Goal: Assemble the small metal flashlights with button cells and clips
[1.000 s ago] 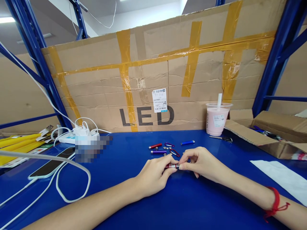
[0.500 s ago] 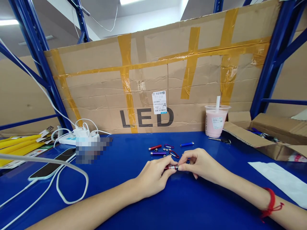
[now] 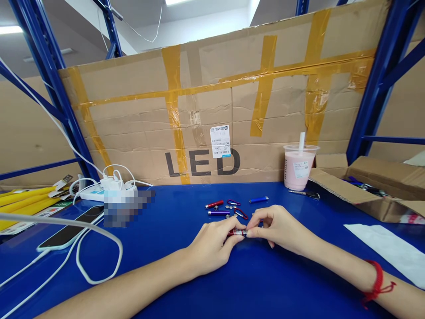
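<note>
Red labelled tube [image 3: 236, 232], one: over blue tabletop [image 3: 252, 283]; barrel clamped in left hand [image 3: 212, 246], silver end [image 3: 245, 232] pinched by right hand [image 3: 277, 226]. Handling: barrel best held steady, end kept in line.

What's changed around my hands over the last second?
Nothing visibly, besides a slight view shift. Your left hand still holds the dark red tube, your right hand still pinches its end, and the blue tube and purple tube lie as before.
</note>
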The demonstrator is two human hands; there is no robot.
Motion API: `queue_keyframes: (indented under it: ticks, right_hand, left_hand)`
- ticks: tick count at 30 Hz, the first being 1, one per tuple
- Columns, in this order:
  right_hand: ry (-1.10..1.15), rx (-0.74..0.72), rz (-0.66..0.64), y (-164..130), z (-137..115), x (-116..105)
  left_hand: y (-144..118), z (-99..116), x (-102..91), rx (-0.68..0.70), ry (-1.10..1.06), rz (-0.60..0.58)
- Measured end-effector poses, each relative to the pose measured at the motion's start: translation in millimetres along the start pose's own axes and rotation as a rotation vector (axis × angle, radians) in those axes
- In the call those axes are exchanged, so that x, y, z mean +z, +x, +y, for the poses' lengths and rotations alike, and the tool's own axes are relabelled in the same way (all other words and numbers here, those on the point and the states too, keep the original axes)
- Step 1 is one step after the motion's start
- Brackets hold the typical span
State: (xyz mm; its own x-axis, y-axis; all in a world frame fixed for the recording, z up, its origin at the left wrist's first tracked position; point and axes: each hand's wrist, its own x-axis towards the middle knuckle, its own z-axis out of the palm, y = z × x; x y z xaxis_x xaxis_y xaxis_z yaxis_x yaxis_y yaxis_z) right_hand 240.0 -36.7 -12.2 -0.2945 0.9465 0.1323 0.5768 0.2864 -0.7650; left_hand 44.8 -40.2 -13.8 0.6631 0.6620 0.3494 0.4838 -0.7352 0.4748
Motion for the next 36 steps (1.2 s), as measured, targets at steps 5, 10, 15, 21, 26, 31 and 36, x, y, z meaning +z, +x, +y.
queue_keyframes:
  ticks: [5, 10, 15, 21, 26, 31, 36]
  right_hand:
    - [0.009, -0.005, 0.003, 0.2, 0.7, 0.1]
    - [0.007, -0.01, 0.002, -0.3, -0.5, -0.4]
    - [0.0, -0.005, 0.0, -1.2, -4.5, -1.7]
    - [-0.003, -0.009, 0.005, -0.9, -4.1, -1.7]
    - [0.003, -0.022, 0.012, 0.5, -2.9, -1.7]
    - [0.003, -0.01, 0.022, 1.7, -3.0, -2.6]
    - [0.021, -0.017, 0.019, 1.4, -3.5, -3.5]
  left_hand:
    - [-1.0, -0.9, -0.1, -0.008, -0.002, -0.005]
    - [-0.9, -1.4, 0.9, -0.003, -0.013, -0.007]
    - [-0.6, -1.1, 1.2, -0.01, -0.007, -0.012]
    - [-0.4, -0.9, 0.2, -0.008, 0.0, -0.009]
    - [0.0, -0.3, 0.9, 0.004, -0.009, -0.001]
    - [-0.7, -0.3, 1.7, 0.004, -0.001, 0.003]
    - [-1.8, 1.0, 0.7, 0.014, -0.011, -0.018]
